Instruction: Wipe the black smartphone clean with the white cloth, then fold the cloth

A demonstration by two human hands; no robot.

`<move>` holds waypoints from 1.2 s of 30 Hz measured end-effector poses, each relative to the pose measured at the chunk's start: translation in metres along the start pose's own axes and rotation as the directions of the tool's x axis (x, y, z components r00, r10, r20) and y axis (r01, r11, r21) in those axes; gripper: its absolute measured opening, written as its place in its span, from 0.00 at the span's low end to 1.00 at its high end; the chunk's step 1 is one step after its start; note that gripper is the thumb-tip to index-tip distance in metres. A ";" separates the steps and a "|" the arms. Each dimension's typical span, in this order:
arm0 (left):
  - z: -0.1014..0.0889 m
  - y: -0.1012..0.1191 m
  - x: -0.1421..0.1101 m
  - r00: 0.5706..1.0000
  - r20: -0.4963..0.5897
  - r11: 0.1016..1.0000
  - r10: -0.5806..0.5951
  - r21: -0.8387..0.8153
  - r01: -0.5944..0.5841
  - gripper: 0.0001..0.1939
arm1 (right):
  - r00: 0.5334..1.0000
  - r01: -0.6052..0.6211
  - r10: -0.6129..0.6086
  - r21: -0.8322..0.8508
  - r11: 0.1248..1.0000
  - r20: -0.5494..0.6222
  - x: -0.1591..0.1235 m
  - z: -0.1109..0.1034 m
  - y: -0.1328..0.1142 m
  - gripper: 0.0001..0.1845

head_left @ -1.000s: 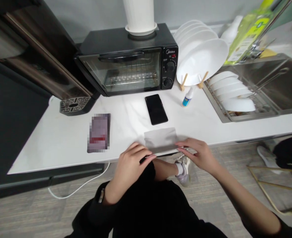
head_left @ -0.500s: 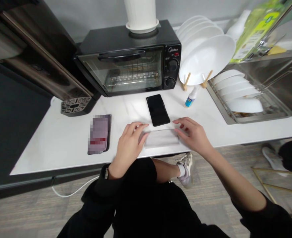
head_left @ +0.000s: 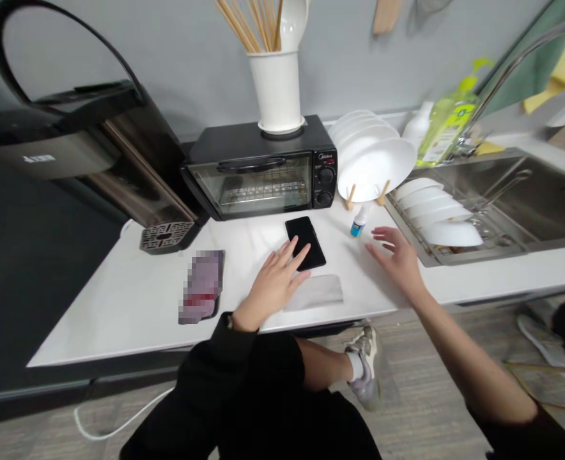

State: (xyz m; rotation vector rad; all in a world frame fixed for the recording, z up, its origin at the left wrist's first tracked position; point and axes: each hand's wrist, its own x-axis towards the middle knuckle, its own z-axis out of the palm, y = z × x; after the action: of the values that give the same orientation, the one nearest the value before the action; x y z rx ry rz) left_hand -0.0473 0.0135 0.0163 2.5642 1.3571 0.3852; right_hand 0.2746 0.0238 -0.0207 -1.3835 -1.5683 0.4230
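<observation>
A black smartphone lies face up on the white counter. My left hand has its fingers spread, and the fingertips reach over the phone's left edge; whether they press on it I cannot tell. In front of the phone a folded pale grey cloth lies flat, close to my left thumb. My right hand is apart from everything, its fingers loosely curved and parted with nothing between them. Just beyond its fingertips stands a small spray bottle with a blue label and white top.
Left on the counter lies a phone-shaped item, partly pixelated. Behind are a drinks dispenser, a toaster oven with a white utensil pot, and upright plates. The sink with a bowl rack is at right.
My hands have left the cloth, which now lies flat. The left has moved onto the phone's edge, the right away towards the spray bottle. The view has tilted up.
</observation>
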 end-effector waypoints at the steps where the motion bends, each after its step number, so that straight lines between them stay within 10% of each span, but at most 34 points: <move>1: 0.002 -0.005 0.012 1.000 -0.006 1.000 0.004 0.002 -0.004 0.31 | 1.000 -0.004 0.004 0.013 1.000 -0.001 0.016 0.003 0.007 0.33; 8: 0.015 -0.020 0.032 0.994 0.006 0.994 0.107 -0.036 -0.107 0.24 | 0.960 0.020 -0.059 0.143 0.990 0.273 0.052 0.049 0.004 0.27; 14: -0.030 -0.054 -0.029 0.990 -0.116 0.979 -0.079 -0.194 0.056 0.30 | 0.939 -0.027 -0.056 0.235 0.972 0.341 0.050 0.032 0.003 0.31; 17: -0.057 -0.107 -0.092 0.870 -0.244 0.851 -0.428 -0.431 0.298 0.36 | 0.962 -0.066 -0.009 0.262 0.963 0.272 0.070 0.013 0.016 0.31; 22: -0.057 -0.160 -0.158 0.812 -0.138 0.744 -0.566 -0.510 0.432 0.42 | 0.998 -0.057 0.054 0.280 0.958 0.019 0.104 0.029 0.031 0.39; 36: -0.040 -0.160 -0.154 0.863 -0.159 0.823 -0.480 -0.423 0.379 0.44 | 0.998 -0.038 0.050 0.229 0.973 -0.048 0.113 0.036 0.043 0.38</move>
State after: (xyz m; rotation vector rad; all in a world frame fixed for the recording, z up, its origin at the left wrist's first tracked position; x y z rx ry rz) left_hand -0.2678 -0.0235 -0.0151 1.8667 1.7056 0.8260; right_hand 0.2818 0.1500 -0.0228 -1.2439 -1.4004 0.5704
